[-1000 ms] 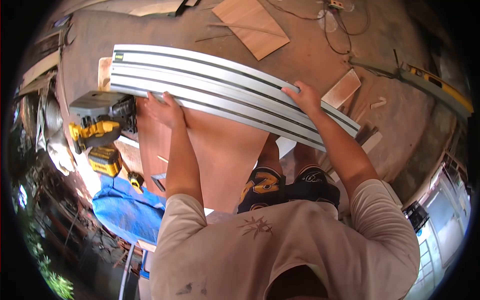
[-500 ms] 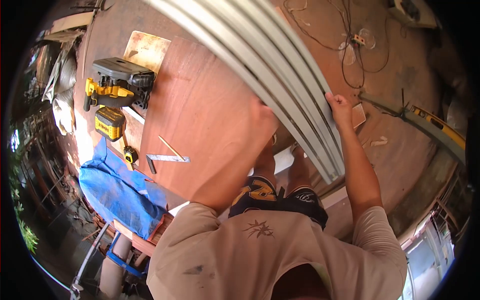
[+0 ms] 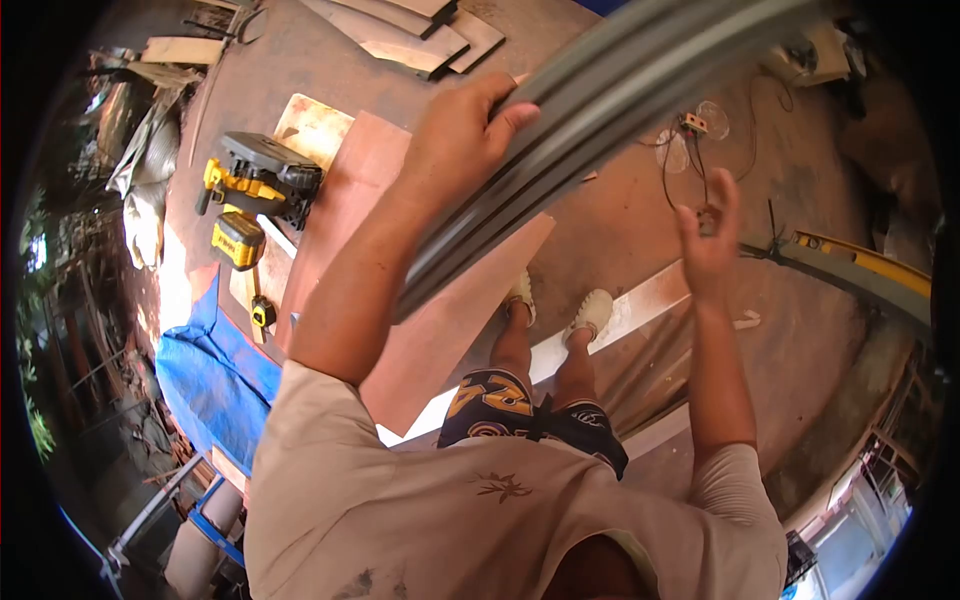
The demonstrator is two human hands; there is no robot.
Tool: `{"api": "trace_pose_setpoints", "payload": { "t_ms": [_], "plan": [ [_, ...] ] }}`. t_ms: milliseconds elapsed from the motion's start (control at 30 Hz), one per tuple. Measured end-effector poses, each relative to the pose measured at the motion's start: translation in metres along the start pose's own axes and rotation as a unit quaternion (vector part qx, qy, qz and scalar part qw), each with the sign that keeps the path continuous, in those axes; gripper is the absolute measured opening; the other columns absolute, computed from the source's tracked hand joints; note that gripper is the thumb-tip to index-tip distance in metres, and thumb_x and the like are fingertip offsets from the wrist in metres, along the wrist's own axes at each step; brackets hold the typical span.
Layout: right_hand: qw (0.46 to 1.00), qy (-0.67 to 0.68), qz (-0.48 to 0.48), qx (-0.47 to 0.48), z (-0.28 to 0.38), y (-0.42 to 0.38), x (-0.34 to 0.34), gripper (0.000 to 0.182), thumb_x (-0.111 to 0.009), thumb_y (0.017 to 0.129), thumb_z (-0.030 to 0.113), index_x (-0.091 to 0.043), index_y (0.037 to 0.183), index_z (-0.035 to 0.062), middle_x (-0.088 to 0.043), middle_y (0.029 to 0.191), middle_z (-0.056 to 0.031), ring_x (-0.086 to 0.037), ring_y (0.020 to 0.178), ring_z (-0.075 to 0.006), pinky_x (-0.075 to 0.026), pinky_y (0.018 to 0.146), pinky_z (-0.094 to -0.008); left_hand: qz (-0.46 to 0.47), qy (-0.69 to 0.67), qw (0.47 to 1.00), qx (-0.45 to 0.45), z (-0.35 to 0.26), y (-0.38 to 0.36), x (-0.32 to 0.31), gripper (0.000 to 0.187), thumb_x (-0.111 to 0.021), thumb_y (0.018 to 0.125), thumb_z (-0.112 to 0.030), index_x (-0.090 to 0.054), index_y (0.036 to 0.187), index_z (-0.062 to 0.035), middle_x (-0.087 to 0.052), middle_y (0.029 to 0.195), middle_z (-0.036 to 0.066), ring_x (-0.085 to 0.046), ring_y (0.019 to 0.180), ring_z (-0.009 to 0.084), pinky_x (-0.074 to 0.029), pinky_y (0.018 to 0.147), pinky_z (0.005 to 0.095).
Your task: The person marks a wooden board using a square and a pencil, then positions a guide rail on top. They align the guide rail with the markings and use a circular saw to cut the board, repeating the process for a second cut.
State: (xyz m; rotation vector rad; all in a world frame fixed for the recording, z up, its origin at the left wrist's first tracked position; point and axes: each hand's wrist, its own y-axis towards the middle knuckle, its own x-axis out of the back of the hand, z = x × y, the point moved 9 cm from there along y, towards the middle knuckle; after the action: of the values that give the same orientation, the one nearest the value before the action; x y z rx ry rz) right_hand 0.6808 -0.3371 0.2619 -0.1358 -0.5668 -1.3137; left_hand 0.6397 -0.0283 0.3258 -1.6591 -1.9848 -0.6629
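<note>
A long grey ribbed metal panel (image 3: 600,90) runs diagonally from the upper right down to the middle, tilted above the wooden board (image 3: 440,330). My left hand (image 3: 470,130) grips its upper edge with the thumb lying across the near side; the fingertips are hidden behind it. My right hand (image 3: 712,230) is off the panel, raised below and to the right of it. Its fingers are apart and slightly blurred, with nothing in them.
On the left lie a yellow-and-black power tool (image 3: 265,175) with a battery, a tape measure (image 3: 262,312) and a blue tarp (image 3: 215,375). Wood pieces (image 3: 410,35) lie at the top. A yellow spirit level (image 3: 860,255) and a cable with a socket block (image 3: 692,124) are at right.
The panel has swung clockwise, its near end moving left over the board. My left hand has moved up onto its upper edge. My right hand has let go of the panel.
</note>
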Motion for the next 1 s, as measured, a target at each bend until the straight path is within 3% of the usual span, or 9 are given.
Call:
{"api": "trace_pose_setpoints", "payload": {
  "t_ms": [100,133,267,333,400,467,833,933,1000],
  "plan": [
    [0.98,-0.112,-0.026,0.161,0.057,0.007,0.04,0.07,-0.076,0.081,0.02,-0.041,0.14,0.0038,-0.045,0.14,-0.0164,-0.039,0.134,-0.027,-0.033,0.108,-0.0419,0.131,0.047,0.989,-0.05,-0.006,-0.018,-0.021,0.032,-0.064,0.091,-0.03,-0.057,0.091,0.0011,-0.052,0.072,0.02,-0.048,0.061,0.0287,-0.042,0.061,0.0383],
    [0.949,-0.169,-0.03,0.263,0.08,0.005,0.043,0.07,-0.076,0.08,0.023,-0.042,0.14,0.0054,-0.044,0.142,-0.0166,-0.038,0.136,-0.0295,-0.032,0.109,-0.0447,0.156,0.021,0.983,-0.09,-0.016,-0.026,-0.027,0.032,-0.063,0.091,-0.03,-0.055,0.087,0.0005,-0.053,0.074,0.021,-0.049,0.064,0.036,-0.042,0.061,0.0402],
    [0.893,-0.349,0.168,0.23,0.055,0.008,0.015,0.07,-0.074,0.079,0.041,-0.049,0.135,0.0085,-0.041,0.146,-0.0147,-0.033,0.137,-0.0378,-0.029,0.11,-0.0506,0.321,0.065,0.942,-0.072,-0.01,-0.056,-0.057,0.033,-0.062,0.09,-0.03,-0.052,0.083,0.0008,-0.053,0.072,0.022,-0.05,0.067,0.0408,-0.041,0.063,0.0425],
    [0.88,-0.354,0.27,0.165,-0.012,-0.019,-0.002,0.062,-0.072,0.079,0.045,-0.057,0.126,0.0073,-0.055,0.131,-0.0175,-0.048,0.125,-0.0375,-0.038,0.104,-0.047,0.408,0.019,0.908,-0.092,-0.003,-0.071,-0.068,0.033,-0.063,0.09,-0.03,-0.054,0.084,0.0005,-0.055,0.072,0.022,-0.053,0.068,0.0393,-0.041,0.063,0.0428],
    [0.852,-0.247,0.447,-0.112,-0.052,-0.064,-0.023,0.05,-0.072,0.078,0.049,-0.065,0.104,0.0063,-0.066,0.098,-0.0195,-0.062,0.094,-0.0377,-0.049,0.081,-0.0442,0.466,0.015,0.882,-0.072,0.01,-0.076,-0.078,0.031,-0.063,0.089,-0.03,-0.056,0.085,0.0,-0.057,0.072,0.021,-0.055,0.069,0.0391,-0.041,0.063,0.0433],
    [0.907,-0.194,0.369,-0.062,-0.055,-0.099,-0.028,0.048,-0.072,0.078,0.051,-0.061,0.08,0.005,-0.059,0.069,-0.0186,-0.058,0.066,-0.0377,-0.045,0.06,-0.0443,0.552,0.021,0.833,-0.034,0.032,-0.088,-0.092,0.028,-0.065,0.088,-0.03,-0.062,0.091,-0.002,-0.061,0.075,0.019,-0.06,0.074,0.0386,-0.043,0.066,0.0441],
    [0.909,-0.146,0.319,-0.226,-0.17,-0.154,-0.11,0.048,-0.066,0.086,0.048,-0.06,0.073,0.0014,-0.057,0.065,-0.0202,-0.053,0.059,-0.0331,-0.043,0.058,-0.0407,0.329,0.223,0.914,-0.086,0.185,-0.073,-0.158,0.039,-0.061,0.086,-0.047,-0.067,0.105,-0.0124,-0.064,0.102,0.01,-0.056,0.107,0.0296,-0.034,0.1,0.0497],
    [0.905,-0.112,0.318,-0.26,-0.206,-0.164,-0.128,0.047,-0.065,0.087,0.046,-0.063,0.077,0.0001,-0.059,0.068,-0.0203,-0.055,0.061,-0.0302,-0.044,0.06,-0.0394,0.108,0.202,0.966,-0.116,0.204,-0.069,-0.116,0.036,-0.067,0.084,-0.039,-0.064,0.106,-0.0108,-0.055,0.117,0.013,-0.049,0.112,0.0326,-0.03,0.107,0.0498],
    [0.915,-0.087,0.312,-0.242,-0.218,-0.171,-0.13,0.043,-0.066,0.09,0.038,-0.063,0.076,-0.0022,-0.053,0.06,-0.0066,-0.047,0.061,-0.0106,-0.042,0.056,-0.0326,0.032,0.184,0.978,-0.097,0.221,-0.072,-0.086,0.035,-0.069,0.082,-0.034,-0.064,0.107,-0.0103,-0.054,0.12,0.015,-0.048,0.114,0.034,-0.029,0.108,0.0509]
  ]
}}
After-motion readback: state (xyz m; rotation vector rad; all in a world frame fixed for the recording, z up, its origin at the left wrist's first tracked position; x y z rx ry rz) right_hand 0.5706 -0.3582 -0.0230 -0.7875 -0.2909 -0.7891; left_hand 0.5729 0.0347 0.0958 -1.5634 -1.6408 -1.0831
